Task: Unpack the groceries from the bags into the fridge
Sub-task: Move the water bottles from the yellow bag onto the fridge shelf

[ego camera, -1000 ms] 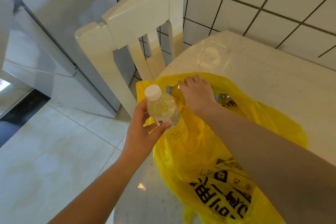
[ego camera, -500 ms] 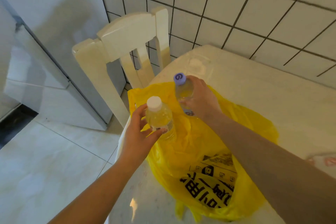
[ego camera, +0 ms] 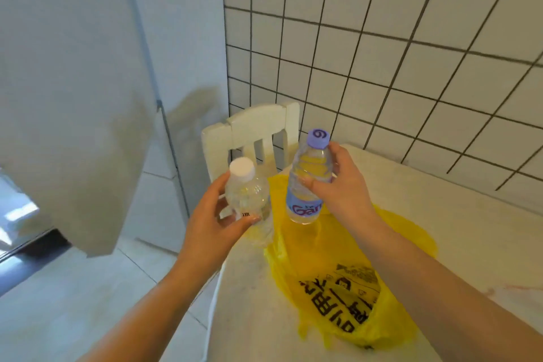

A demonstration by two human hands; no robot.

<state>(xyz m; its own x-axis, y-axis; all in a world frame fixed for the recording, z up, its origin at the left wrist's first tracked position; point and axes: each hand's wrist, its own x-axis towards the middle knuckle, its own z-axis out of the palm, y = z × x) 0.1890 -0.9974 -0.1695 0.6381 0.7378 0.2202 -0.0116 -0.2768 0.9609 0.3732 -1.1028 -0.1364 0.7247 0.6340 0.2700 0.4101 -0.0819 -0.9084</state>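
- Bag [ego camera: 338,267] is my landmark: yellow plastic, black print on the near end, lying slumped and flat on the table [ego camera: 440,229] near its left edge. Looks pretty much emptied, can't see anything bulging in it.
- Left hand [ego camera: 211,223] is just left of the bag's far end, fingers and thumb wrapped round a clear bottle [ego camera: 249,194] with a white cap. Bottle's tilted a bit, label mostly hidden by the fingers.
- Right hand [ego camera: 340,185] is above the bag's far end, gripping a second bottle [ego camera: 308,179], which is clear with a purple cap with a swirl on it and a blue/purple label low down. It's upright, and clear of the bag.
- Both bottles look full-ish and sealed, so they'll be a bit heavy and slick. I'd keep the grips around the middle like they are, not up by the caps.
- Behind the bag: a cream chair [ego camera: 252,132] against the tiled wall [ego camera: 382,53].
- Further left of the bag: the fridge [ego camera: 73,82], pale grey, what looks like its door swung out toward us.
- Step in hand, I reckon: carry both bottles over to the fridge. Go round the chair and the door edge, and stand them upright on a shelf or door rack one at a time so neither rolls.
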